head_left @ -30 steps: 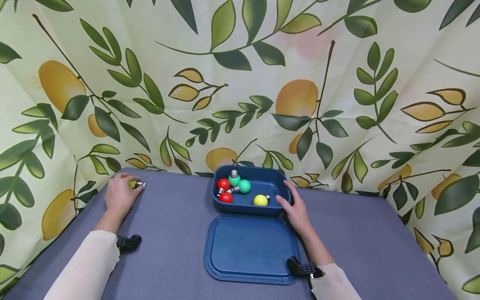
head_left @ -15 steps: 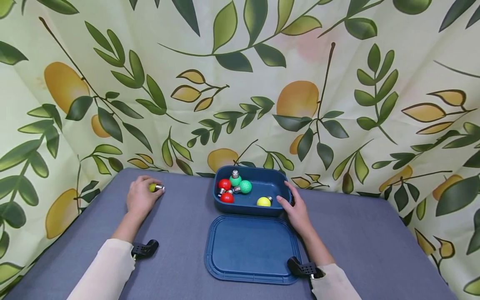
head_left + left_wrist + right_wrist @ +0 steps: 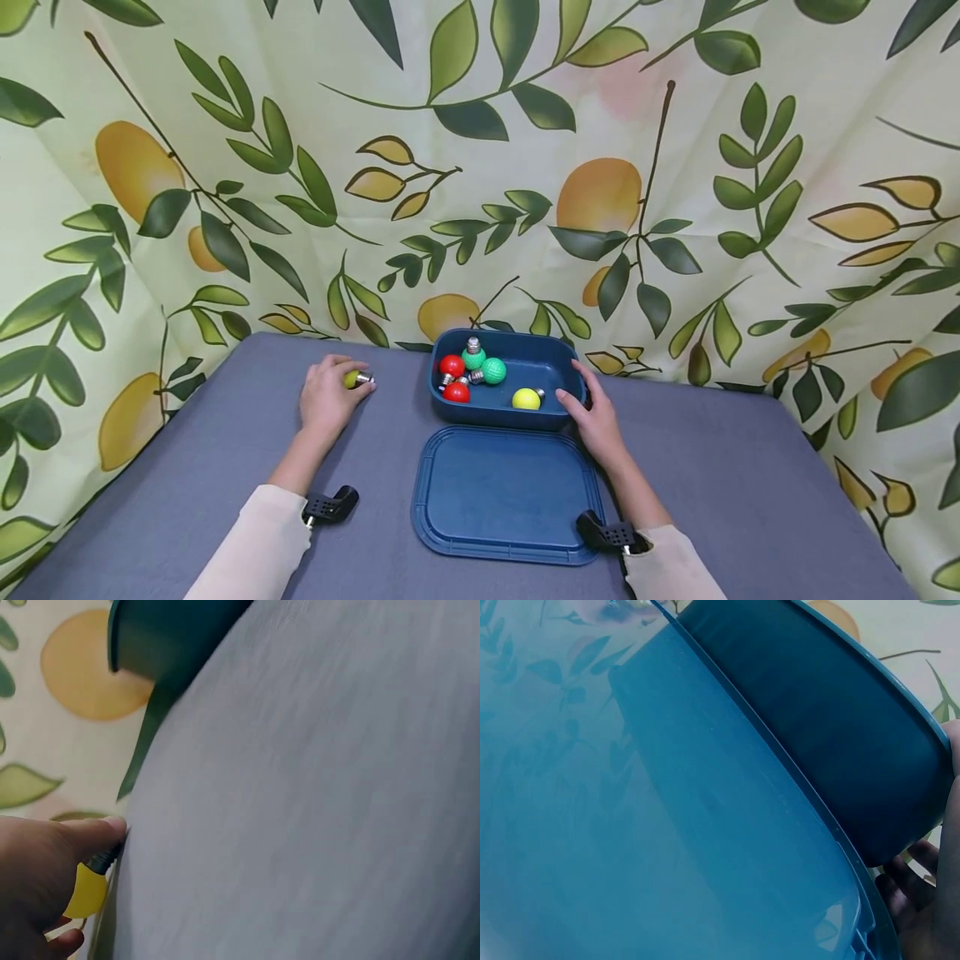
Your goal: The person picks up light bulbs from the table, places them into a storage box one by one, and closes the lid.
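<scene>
My left hand pinches a small yellow light bulb by fingers and thumb, left of the blue box; its metal screw base points right. In the left wrist view, the bulb shows yellow below the thumb. My right hand holds the right end of the blue plastic box, thumb at the rim and fingers along the outside. Inside the box, two red bulbs and two green bulbs cluster at the left. Another yellow bulb lies toward the front right.
A flat blue lid lies on the grey tabletop just in front of the box, its right edge beside my right forearm. A leaf-and-fruit patterned cloth hangs behind the table and down the left and right sides.
My left hand has moved right across the table, carrying the yellow bulb closer to the box. The right hand, box and lid have stayed in place.
</scene>
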`<move>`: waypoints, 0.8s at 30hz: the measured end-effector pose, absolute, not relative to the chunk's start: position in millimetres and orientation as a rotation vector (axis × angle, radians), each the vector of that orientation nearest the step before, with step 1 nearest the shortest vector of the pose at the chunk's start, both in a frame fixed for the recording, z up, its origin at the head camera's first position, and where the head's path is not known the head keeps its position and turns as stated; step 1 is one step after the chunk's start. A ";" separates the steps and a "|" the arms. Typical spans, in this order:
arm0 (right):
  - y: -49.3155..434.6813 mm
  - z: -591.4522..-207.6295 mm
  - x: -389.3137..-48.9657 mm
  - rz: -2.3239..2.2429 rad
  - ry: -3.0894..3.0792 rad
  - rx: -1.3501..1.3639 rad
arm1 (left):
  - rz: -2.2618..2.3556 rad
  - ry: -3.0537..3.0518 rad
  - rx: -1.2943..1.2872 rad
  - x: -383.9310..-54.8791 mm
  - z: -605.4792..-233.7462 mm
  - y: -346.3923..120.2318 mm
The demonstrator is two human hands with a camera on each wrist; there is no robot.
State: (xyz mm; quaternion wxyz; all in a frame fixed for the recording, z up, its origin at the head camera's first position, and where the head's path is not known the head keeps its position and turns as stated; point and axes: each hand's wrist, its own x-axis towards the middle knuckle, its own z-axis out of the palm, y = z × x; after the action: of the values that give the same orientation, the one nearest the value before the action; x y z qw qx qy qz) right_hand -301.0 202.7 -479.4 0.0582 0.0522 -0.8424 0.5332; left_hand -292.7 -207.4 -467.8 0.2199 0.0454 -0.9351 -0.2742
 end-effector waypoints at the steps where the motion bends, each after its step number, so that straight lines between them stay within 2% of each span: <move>1: 202.6 -479.7 -301.2 1.615 -2.552 0.157 | -0.761 -2.591 0.121 -292.6 -468.2 -203.1; 14: 202.5 -480.4 -301.4 1.618 -2.553 0.154 | -0.813 -2.577 0.114 -293.8 -474.0 -152.2; 24: 201.5 -478.3 -298.9 1.596 -2.564 0.160 | -0.831 -2.583 0.086 -291.4 -476.5 -146.5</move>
State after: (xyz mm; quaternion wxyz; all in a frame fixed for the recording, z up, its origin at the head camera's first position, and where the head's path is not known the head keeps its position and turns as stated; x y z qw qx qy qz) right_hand -298.9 201.5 -478.3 0.0584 0.0527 -0.8463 0.5268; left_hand -291.4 -146.5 -476.5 0.2118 0.0309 -0.9299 -0.2993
